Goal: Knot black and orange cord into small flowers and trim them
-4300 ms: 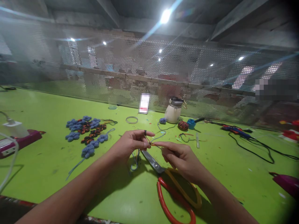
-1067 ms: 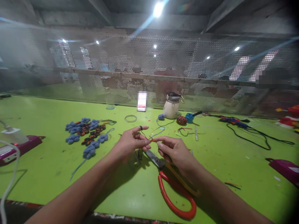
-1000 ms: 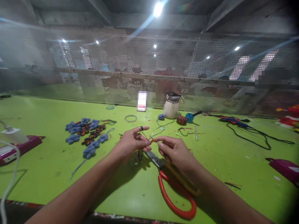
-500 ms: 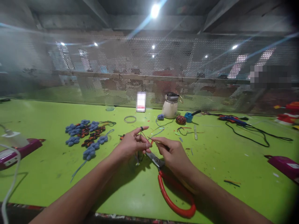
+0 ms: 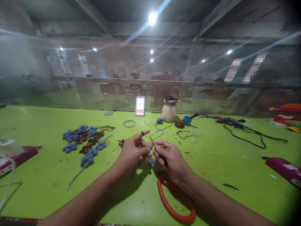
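Observation:
My left hand (image 5: pixel 135 147) is closed in a pinch on a small piece of dark and orange yarn (image 5: pixel 152 145). Its index finger is stretched out, wears a dark band, and has a strand running from it. Close against it, my right hand (image 5: pixel 172 158) grips a thin crochet hook (image 5: pixel 151 138), whose tip pokes up at the yarn; the handle is mostly hidden in the palm. Scissors with red handles (image 5: pixel 164 201) lie on the table beneath my hands, their blades partly covered. Just beyond my left hand sits a small dark-orange crocheted piece (image 5: pixel 121 143).
Blue and dark-orange crocheted flowers (image 5: pixel 87 158) lie at left on the green table (image 5: pixel 127 204). Behind are a ring (image 5: pixel 129 123), a phone (image 5: pixel 140 106), a jar (image 5: pixel 169 110), a yarn ball (image 5: pixel 179 123) and a glue gun (image 5: pixel 230 122). Purple power strips (image 5: pixel 281 168) flank both sides.
My right hand has turned and come closer to my left fingers, and the hook now points more upward. The left index finger has tilted slightly. The whole view has shifted a little.

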Tool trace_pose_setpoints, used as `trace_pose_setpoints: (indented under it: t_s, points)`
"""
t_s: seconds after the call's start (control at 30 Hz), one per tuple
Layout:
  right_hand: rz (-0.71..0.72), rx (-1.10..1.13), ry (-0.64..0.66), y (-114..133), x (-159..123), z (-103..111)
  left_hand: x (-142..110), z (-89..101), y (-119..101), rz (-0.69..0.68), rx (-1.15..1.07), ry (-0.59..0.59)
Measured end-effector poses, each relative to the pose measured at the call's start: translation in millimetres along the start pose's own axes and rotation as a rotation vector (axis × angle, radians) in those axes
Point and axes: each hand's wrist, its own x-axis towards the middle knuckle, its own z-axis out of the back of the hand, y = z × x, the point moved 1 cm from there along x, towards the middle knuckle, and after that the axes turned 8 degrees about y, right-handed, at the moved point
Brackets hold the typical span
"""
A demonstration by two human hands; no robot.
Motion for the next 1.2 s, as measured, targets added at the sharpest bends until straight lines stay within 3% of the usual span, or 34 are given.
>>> trace_pose_setpoints:
  t_s: [0.17, 0.4, 0.67, 0.9, 1.2]
  points:
    - [0.117, -0.187, 0.06, 11, -3, 0, 0, 8.1, -8, 0.075, -0.26, 0.099]
    - [0.284, -0.649, 0.123, 30, -7, 8, -5, 8.2, -21, 0.095, -0.306, 0.155]
    - [0.404, -0.955, 0.168, 44, -10, 15, -7, 9.3, -27, 0.102, -0.334, 0.177]
    - [0.567, -1.11, 0.203, 58, -12, 19, -10, 8.7, -33, 0.063, -0.298, 0.175]
    - [0.614, -1.173, 0.249, 65, -12, 21, -10, 10.4, -33, 0.036, -0.274, 0.167]
